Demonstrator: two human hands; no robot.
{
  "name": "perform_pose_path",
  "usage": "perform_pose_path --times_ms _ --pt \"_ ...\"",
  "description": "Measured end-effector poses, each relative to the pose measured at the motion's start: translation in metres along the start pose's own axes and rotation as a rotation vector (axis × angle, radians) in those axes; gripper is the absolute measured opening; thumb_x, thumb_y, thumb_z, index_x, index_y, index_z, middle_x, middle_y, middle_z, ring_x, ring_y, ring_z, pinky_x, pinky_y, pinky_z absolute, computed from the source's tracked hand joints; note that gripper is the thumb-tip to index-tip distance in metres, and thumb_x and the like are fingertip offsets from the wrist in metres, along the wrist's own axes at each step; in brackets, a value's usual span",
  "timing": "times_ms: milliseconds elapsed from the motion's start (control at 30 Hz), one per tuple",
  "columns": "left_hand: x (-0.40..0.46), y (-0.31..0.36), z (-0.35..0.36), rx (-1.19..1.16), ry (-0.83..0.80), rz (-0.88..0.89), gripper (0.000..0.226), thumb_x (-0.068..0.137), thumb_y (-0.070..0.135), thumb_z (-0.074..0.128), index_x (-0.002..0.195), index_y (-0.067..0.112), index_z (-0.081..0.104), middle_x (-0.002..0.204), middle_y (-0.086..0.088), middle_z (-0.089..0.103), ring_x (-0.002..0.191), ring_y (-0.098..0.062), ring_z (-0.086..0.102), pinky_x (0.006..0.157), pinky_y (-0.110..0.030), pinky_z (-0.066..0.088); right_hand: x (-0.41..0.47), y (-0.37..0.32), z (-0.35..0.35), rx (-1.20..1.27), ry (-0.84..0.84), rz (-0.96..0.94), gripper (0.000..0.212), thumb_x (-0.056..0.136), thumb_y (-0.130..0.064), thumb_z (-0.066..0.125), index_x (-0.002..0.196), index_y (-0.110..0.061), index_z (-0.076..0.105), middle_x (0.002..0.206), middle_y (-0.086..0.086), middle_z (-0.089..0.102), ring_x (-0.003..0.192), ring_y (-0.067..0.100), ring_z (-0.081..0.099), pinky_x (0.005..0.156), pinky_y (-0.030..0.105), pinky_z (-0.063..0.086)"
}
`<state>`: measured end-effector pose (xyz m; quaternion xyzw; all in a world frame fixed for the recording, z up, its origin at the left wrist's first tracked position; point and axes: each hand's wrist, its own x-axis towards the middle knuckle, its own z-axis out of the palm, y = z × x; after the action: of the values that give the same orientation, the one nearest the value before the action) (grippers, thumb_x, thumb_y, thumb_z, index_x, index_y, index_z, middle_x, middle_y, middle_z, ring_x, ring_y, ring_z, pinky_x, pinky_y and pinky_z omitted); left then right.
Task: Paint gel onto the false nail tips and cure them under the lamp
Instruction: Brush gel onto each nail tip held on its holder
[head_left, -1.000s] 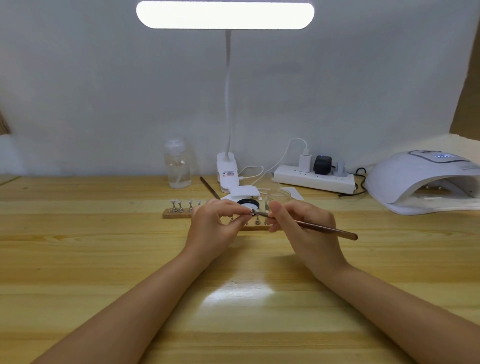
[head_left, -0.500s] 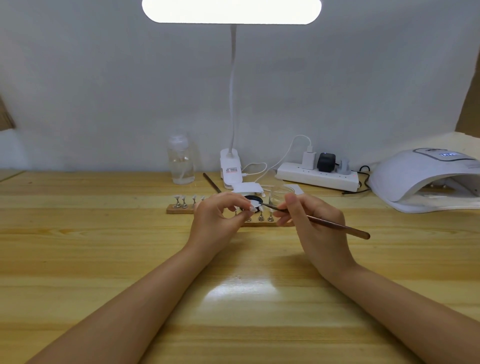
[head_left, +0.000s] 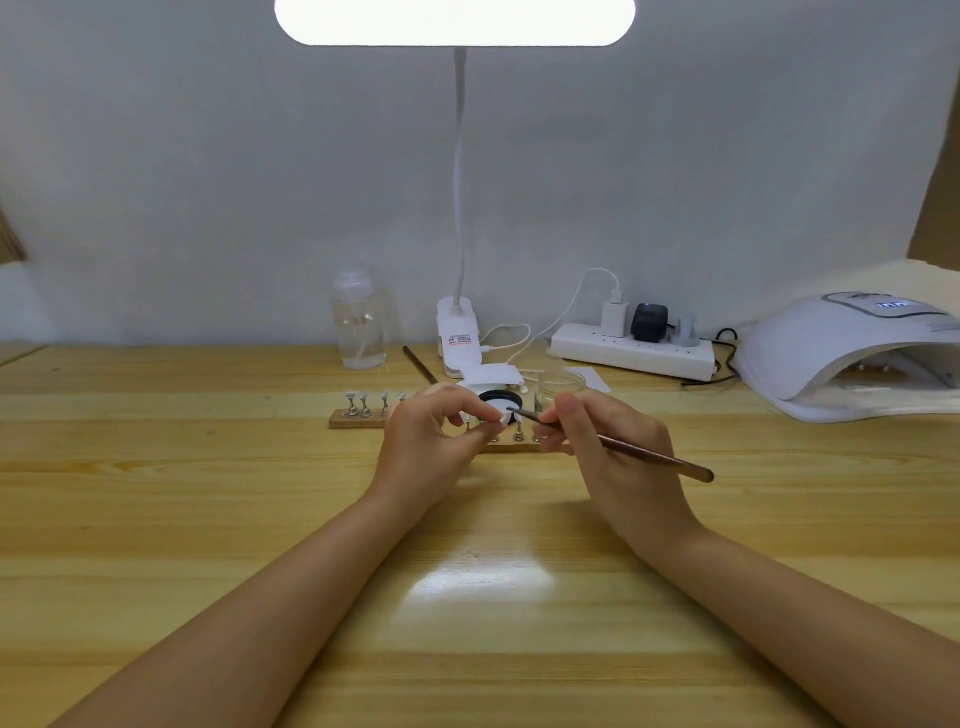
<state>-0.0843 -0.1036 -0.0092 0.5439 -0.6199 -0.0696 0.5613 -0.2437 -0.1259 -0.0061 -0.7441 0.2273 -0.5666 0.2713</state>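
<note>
Pinching a small pale false nail tip (head_left: 503, 415) between thumb and curled fingers, the left hand (head_left: 434, 441) holds it just above the long wooden holder strip (head_left: 358, 422), which runs behind both hands. The right hand (head_left: 605, 441) grips a slim bronze-coloured metal brush (head_left: 649, 457) like a pen, its fine end reaching leftward to the nail tip; whether bristles actually touch the tip is hard to tell at this size. The two hands are close together but not touching.

On the strip to the left of the left hand stand several small metal stands topped with pale nail tips (head_left: 363, 402), and a few more show between the hands. Just beyond the left fingers sits a round black-rimmed gel pot (head_left: 498, 399), with a shallow clear glass dish (head_left: 562, 383) behind the right hand. Far to the right of the right hand lies the white domed curing lamp (head_left: 841, 348), its opening facing the hands. Behind the left hand are a clear plastic bottle (head_left: 358, 327) and a white gooseneck desk lamp (head_left: 457, 332); a white power strip (head_left: 631, 353) lies beyond the right hand on the yellow wooden table (head_left: 208, 493).
</note>
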Motion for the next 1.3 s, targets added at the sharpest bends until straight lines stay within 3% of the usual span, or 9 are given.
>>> perform_pose_path --times_ms 167,333,500,600,800,933,1100,1300 --pt "-0.0007 0.0008 0.0002 -0.002 0.005 -0.015 0.008 0.069 0.010 0.077 0.074 0.015 0.072 0.076 0.009 0.062 0.071 -0.011 0.050 0.088 -0.058 0.038 -0.0032 -0.0014 0.0001 0.030 -0.031 0.006 0.025 0.087 -0.030 0.045 0.072 -0.020 0.063 0.062 -0.003 0.065 0.054 0.009 0.063 0.055 0.017 0.051" --pt "-0.0015 0.0008 -0.0007 0.009 -0.003 -0.014 0.007 0.069 0.012 0.077 0.074 0.013 0.072 0.076 0.009 0.062 0.072 -0.014 0.052 0.087 -0.058 0.038 -0.0001 -0.0005 -0.0001 -0.021 -0.005 -0.003 0.021 0.087 -0.029 0.045 0.075 -0.025 0.061 0.067 -0.007 0.065 0.064 0.008 0.064 0.060 0.018 0.052" --pt "-0.0019 0.0014 -0.0006 0.013 0.000 -0.017 0.007 0.069 0.012 0.077 0.073 0.016 0.072 0.075 0.013 0.061 0.070 -0.009 0.049 0.087 -0.057 0.038 -0.0035 -0.0013 0.0010 0.038 -0.032 0.043 0.029 0.087 -0.031 0.044 0.069 -0.019 0.062 0.060 0.000 0.064 0.052 0.009 0.061 0.053 0.017 0.050" --pt "-0.0020 0.0017 -0.0001 0.015 -0.002 -0.022 0.008 0.069 0.012 0.077 0.072 0.017 0.071 0.075 0.012 0.062 0.071 -0.010 0.050 0.088 -0.058 0.038 -0.0011 -0.0001 -0.0003 0.000 0.010 0.003 0.023 0.088 -0.027 0.043 0.074 -0.023 0.061 0.067 -0.004 0.065 0.061 0.010 0.063 0.058 0.019 0.051" --pt "-0.0014 0.0005 -0.0003 0.022 -0.005 -0.026 0.010 0.069 0.013 0.077 0.071 0.020 0.070 0.074 0.014 0.061 0.069 -0.006 0.048 0.087 -0.056 0.039 -0.0035 -0.0016 0.0007 0.038 -0.053 0.093 0.036 0.083 -0.043 0.045 0.067 -0.017 0.064 0.057 0.002 0.064 0.051 0.011 0.061 0.053 0.022 0.052" --pt "-0.0013 0.0005 0.0000 0.031 -0.009 -0.025 0.013 0.070 0.013 0.077 0.069 0.024 0.069 0.075 0.013 0.063 0.069 -0.007 0.049 0.086 -0.055 0.040 -0.0011 -0.0004 -0.0009 -0.007 0.015 0.025 0.026 0.087 -0.032 0.046 0.071 -0.020 0.063 0.064 0.000 0.065 0.060 0.010 0.063 0.060 0.026 0.054" --pt "-0.0015 -0.0004 -0.0004 0.030 -0.011 -0.025 0.014 0.070 0.015 0.077 0.069 0.027 0.069 0.076 0.010 0.065 0.072 -0.013 0.052 0.086 -0.055 0.040 -0.0031 -0.0027 0.0005 0.058 -0.057 0.133 0.038 0.081 -0.048 0.046 0.066 -0.017 0.064 0.054 0.002 0.063 0.049 0.013 0.061 0.052 0.022 0.052" --pt "-0.0013 0.0004 0.0003 0.034 -0.015 -0.020 0.013 0.070 0.013 0.077 0.070 0.024 0.070 0.074 0.010 0.065 0.071 -0.012 0.051 0.085 -0.055 0.040 -0.0010 -0.0001 -0.0013 -0.018 -0.028 0.047 0.024 0.084 -0.034 0.050 0.076 -0.018 0.067 0.066 0.001 0.068 0.063 0.009 0.066 0.064 0.021 0.053"
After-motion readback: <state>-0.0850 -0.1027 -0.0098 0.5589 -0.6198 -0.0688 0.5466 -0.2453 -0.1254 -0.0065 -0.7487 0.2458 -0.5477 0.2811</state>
